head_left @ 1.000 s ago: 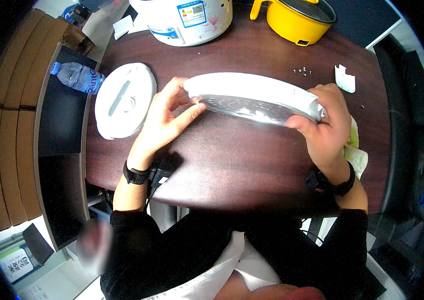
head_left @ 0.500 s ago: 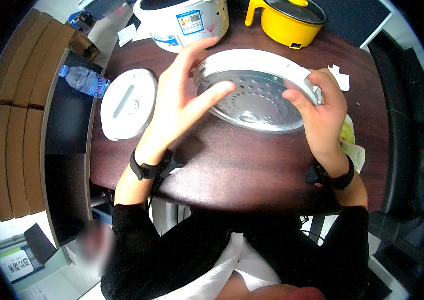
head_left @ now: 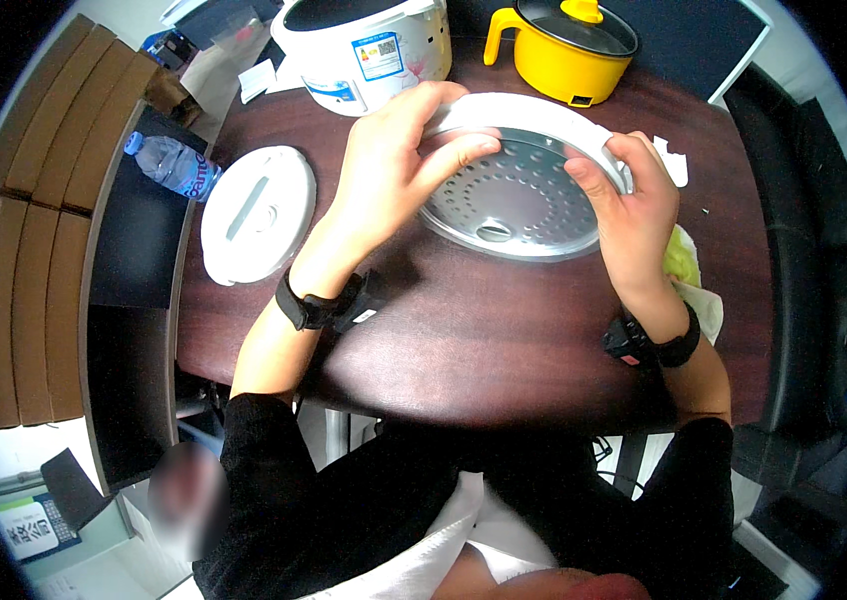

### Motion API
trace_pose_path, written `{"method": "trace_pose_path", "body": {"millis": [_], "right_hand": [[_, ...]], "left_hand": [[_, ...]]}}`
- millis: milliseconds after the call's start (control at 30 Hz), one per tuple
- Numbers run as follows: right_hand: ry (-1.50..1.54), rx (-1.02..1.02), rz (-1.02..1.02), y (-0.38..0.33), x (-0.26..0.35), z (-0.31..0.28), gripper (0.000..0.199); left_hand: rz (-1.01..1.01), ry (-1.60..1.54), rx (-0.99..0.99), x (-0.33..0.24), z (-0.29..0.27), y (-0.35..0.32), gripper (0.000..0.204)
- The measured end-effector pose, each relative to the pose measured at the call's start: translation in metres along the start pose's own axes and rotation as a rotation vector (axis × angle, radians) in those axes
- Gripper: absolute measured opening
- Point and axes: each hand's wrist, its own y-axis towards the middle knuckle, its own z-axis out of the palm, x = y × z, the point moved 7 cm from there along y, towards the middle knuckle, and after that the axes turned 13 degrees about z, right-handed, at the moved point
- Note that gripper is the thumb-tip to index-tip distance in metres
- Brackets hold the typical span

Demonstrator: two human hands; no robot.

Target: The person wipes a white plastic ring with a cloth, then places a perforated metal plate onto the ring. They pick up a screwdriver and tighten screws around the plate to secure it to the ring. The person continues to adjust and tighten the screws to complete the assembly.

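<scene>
A round steamer tray [head_left: 534, 190] with a white rim and a perforated metal base is held tilted over the dark wooden table. My left hand [head_left: 384, 170] is closed on its upper left rim, thumb inside and fingers over the outside. My right hand [head_left: 644, 220] grips the right side of the rim between thumb and fingers. To the left of my left hand lies a white oval lid [head_left: 239, 235] with a handle recess. A white rice cooker body [head_left: 329, 70], open at the top, stands beyond the tray.
A yellow pot [head_left: 559, 70] with a glass lid stands at the back right. A water bottle [head_left: 174, 165] lies at the left edge. Torn white paper [head_left: 672, 160] and a yellow-green cloth [head_left: 682, 260] are on the right. Brown cartons [head_left: 29, 310] are stacked at far left.
My left hand has moved right and closed on the rim of the tray. The tray has turned slightly, showing more of its perforated base. My right hand keeps its hold.
</scene>
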Motion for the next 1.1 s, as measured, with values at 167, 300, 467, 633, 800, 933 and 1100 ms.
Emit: {"method": "trace_pose_path", "body": {"millis": [167,300,467,633,800,933,1100], "right_hand": [[-0.019,-0.009,-0.016,-0.001,-0.001,-0.002,0.037],[-0.045,-0.010,-0.021,-0.002,0.000,-0.001,0.037],[0.020,-0.001,-0.034,0.004,-0.004,0.002,0.035],[0.173,-0.013,0.039,0.010,-0.028,0.009,0.035],[0.197,0.005,0.099,0.015,-0.049,0.011,0.035],[0.217,-0.025,0.085,0.015,-0.044,0.012,0.033],[0.226,-0.001,0.069,0.017,-0.048,0.015,0.033]], "left_hand": [[0.055,0.062,-0.008,-0.002,0.003,0.000,0.045],[0.094,0.095,-0.022,-0.004,0.003,-0.001,0.045],[0.077,0.168,-0.033,-0.003,0.003,0.000,0.045],[0.037,0.189,-0.057,0.005,0.001,0.000,0.042],[-0.071,0.181,-0.051,0.012,0.000,-0.002,0.035],[-0.127,0.172,-0.072,0.022,0.002,-0.006,0.034],[-0.127,0.242,-0.067,0.020,0.000,-0.006,0.033]]}}
